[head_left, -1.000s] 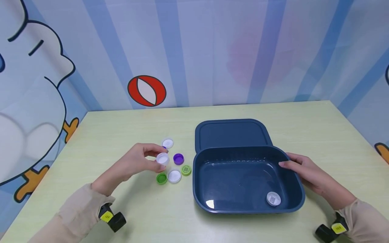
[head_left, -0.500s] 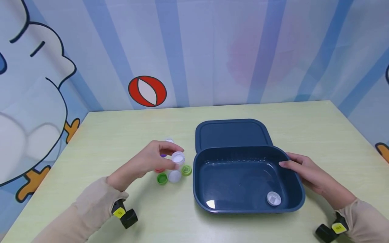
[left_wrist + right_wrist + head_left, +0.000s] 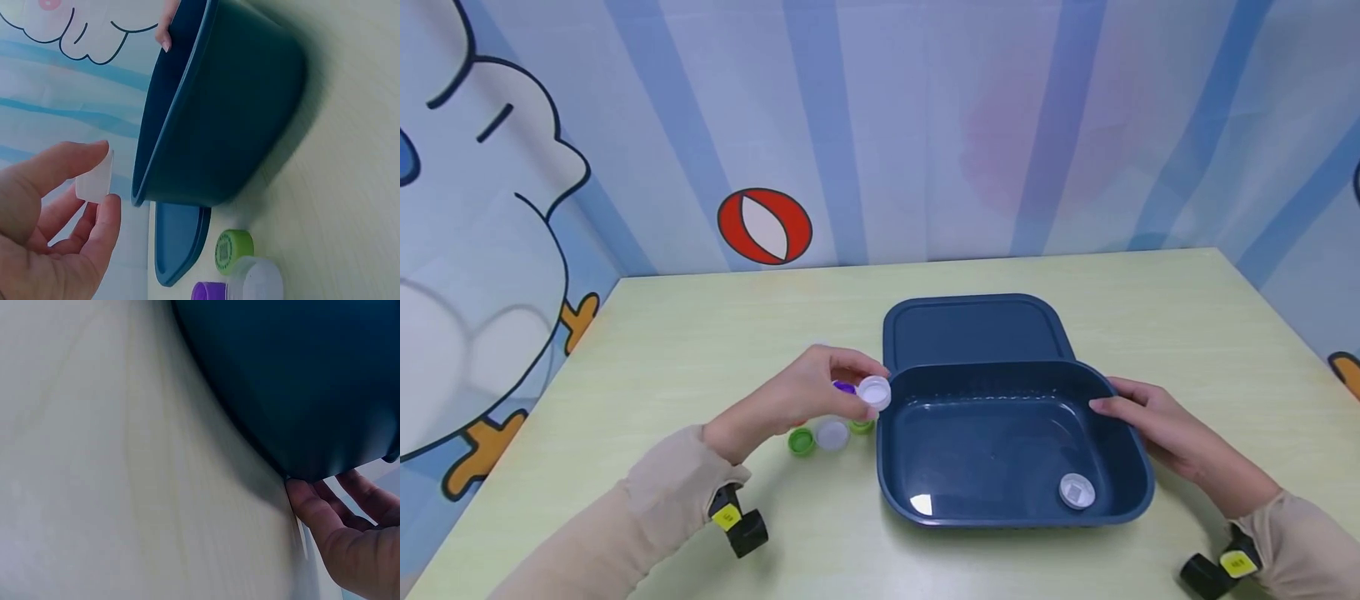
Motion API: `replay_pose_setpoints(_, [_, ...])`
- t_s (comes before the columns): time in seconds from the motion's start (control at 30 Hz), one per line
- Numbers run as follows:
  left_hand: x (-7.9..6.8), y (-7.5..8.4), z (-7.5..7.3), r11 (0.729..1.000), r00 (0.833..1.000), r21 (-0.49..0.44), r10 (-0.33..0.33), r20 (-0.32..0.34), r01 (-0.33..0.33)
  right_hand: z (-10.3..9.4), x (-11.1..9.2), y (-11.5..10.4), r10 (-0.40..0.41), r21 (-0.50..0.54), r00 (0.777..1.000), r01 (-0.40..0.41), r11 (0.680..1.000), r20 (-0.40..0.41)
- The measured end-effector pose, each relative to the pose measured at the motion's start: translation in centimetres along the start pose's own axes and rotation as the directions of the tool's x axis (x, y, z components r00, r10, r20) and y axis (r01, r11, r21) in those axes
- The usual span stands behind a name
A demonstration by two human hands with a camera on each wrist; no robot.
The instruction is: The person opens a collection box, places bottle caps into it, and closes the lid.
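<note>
My left hand (image 3: 820,387) pinches a white bottle cap (image 3: 874,392) between thumb and fingertips, right at the left rim of the dark blue plastic box (image 3: 970,450). In the left wrist view the cap (image 3: 95,182) is seen side-on, raised over the table level. My right hand (image 3: 1157,425) grips the box's right wall, thumb over the rim and fingers outside. One white cap (image 3: 1077,492) lies inside the box, near its front right corner. Under and beside my left hand lie a green cap (image 3: 801,442), a white cap (image 3: 832,435) and a purple cap (image 3: 209,291).
The flat blue lid (image 3: 977,333) lies behind the box, partly overlapped by it. A light green cap (image 3: 234,251) stands close to the box's left side. A printed cloth backdrop (image 3: 880,125) rises behind the pale wooden table (image 3: 715,325).
My left hand has moved right with the white cap, from over the group of caps to the box's left rim. My right hand and the box have stayed put.
</note>
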State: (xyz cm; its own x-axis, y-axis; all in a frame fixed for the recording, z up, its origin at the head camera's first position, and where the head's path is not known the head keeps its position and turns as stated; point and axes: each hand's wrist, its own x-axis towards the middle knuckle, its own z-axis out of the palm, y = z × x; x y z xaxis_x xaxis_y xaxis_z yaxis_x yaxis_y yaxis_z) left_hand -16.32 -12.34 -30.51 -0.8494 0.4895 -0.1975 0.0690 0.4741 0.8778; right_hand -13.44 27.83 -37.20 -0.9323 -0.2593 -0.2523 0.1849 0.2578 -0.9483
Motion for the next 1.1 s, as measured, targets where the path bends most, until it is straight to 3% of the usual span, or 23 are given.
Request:
replay_pose_setpoints(0.17, [0.7,0.7,0.7,0.999,1.0,0.041,0.013,0.006,-0.013,0.0,0.1,0.1,0.007,-0.003,1.0,-0.007,1.0,-0.003])
replay_pose_setpoints(0.77, [2.9,2.4,2.8,0.995,0.992,0.0,0.095,0.082,-0.095,-0.1,0.2,0.3,0.005,0.004,1.0,-0.005,1.0,-0.007])
replay_pose_setpoints(1.1, [4.6,3.3,4.3,0.988,0.979,-0.009,0.156,0.132,-0.156,-0.1,0.2,0.4,-0.003,0.0,1.0,0.003,1.0,-0.003])
